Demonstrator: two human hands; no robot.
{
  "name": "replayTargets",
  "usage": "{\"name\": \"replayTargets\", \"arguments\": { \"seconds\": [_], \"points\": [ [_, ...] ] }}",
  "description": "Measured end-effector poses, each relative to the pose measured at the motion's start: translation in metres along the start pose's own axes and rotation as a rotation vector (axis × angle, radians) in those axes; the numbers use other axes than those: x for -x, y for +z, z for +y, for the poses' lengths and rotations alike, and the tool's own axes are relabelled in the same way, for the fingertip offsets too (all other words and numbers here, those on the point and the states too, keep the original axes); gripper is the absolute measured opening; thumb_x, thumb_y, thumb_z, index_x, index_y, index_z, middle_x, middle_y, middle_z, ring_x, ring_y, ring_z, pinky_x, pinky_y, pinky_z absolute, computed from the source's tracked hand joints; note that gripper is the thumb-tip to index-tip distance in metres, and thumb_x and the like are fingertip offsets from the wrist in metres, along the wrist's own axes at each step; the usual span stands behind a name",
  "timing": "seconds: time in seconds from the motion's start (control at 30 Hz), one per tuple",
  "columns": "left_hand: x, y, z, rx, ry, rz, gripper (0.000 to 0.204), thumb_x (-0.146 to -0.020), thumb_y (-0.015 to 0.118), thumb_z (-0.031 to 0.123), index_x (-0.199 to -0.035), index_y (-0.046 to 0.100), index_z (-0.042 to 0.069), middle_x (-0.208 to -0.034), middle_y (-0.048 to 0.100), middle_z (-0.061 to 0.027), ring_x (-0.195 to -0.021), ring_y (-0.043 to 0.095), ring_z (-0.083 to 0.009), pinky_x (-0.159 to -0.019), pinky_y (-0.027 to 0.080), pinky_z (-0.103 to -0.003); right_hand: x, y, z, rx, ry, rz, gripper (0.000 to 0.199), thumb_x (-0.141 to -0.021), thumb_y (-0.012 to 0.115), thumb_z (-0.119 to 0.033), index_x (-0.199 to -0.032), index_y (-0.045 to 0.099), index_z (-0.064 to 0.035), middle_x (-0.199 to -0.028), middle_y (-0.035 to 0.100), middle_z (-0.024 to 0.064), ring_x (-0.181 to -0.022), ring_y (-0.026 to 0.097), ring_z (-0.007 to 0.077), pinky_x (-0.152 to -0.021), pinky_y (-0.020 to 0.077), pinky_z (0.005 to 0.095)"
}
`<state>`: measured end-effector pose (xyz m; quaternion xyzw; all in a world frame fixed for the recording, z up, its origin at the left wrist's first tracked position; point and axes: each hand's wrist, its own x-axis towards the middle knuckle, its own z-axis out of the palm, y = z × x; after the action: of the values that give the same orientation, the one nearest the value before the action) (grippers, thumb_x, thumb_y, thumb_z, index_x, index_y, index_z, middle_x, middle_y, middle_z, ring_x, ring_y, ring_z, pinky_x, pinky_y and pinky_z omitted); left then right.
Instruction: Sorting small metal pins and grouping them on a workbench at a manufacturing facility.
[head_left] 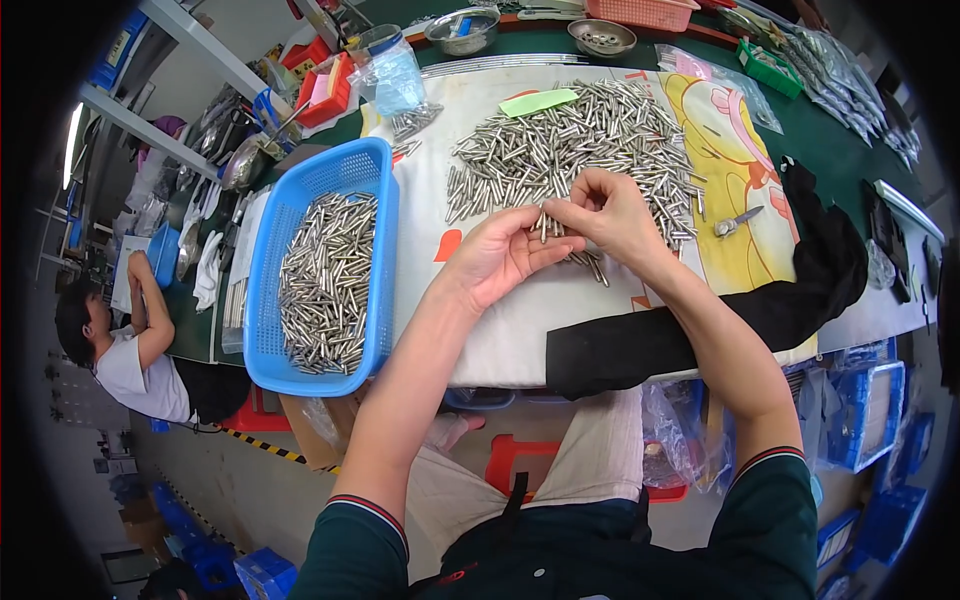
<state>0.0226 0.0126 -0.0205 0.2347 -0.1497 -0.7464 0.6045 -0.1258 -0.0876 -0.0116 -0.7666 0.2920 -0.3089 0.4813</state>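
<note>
both forearms came up from the lower edge; my left hand (497,255) lay palm-up, cupped wide under a few metal pins (545,226), while my right hand (608,212) pinched one at its fingertips. i judged it best to lift pins singly off the big pile (570,140), keeping the palm level. pale cloth (520,330) covered the green bench (830,165); a blue basket (268,300) of pins sat left, shelves beyond.

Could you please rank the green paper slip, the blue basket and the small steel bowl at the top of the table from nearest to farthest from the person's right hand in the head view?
From the right hand:
1. Green paper slip, just above it on the pile of pins.
2. Blue basket, off to the left.
3. Small steel bowl, at the table's far edge.
</note>
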Motion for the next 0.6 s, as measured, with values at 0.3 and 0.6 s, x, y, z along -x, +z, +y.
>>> {"name": "replayTargets", "arguments": {
  "seconds": [0.3, 0.6],
  "points": [
    [0.073, 0.039, -0.009, -0.639, 0.157, 0.170, 0.020, -0.098, 0.041, 0.020, -0.102, 0.052, 0.004, -0.071, 0.039, 0.0026, -0.056, 0.030, -0.0048, -0.051, 0.026, -0.019, -0.001, -0.004, -0.008, 0.086, -0.179, 0.183, 0.027, -0.079, 0.068, -0.021, -0.065, 0.055, -0.0007, -0.053, 0.047, 0.0004, -0.050, 0.041, 0.0082, -0.047, 0.0349, 0.0251],
    [0.179, 0.054, 0.050, -2.022, 0.574, 1.014, 0.016, -0.093, 0.042, 0.008, -0.100, 0.055, 0.000, -0.071, 0.056, -0.0094, -0.065, 0.054, -0.0211, -0.060, 0.042, -0.033, 0.010, -0.027, -0.018, 0.644, -0.175, -0.301, 0.011, -0.068, 0.060, -0.017, -0.068, 0.062, -0.0062, -0.067, 0.063, 0.0116, -0.071, 0.062, 0.0298, -0.066, 0.0486, 0.0385]
  ]
}}
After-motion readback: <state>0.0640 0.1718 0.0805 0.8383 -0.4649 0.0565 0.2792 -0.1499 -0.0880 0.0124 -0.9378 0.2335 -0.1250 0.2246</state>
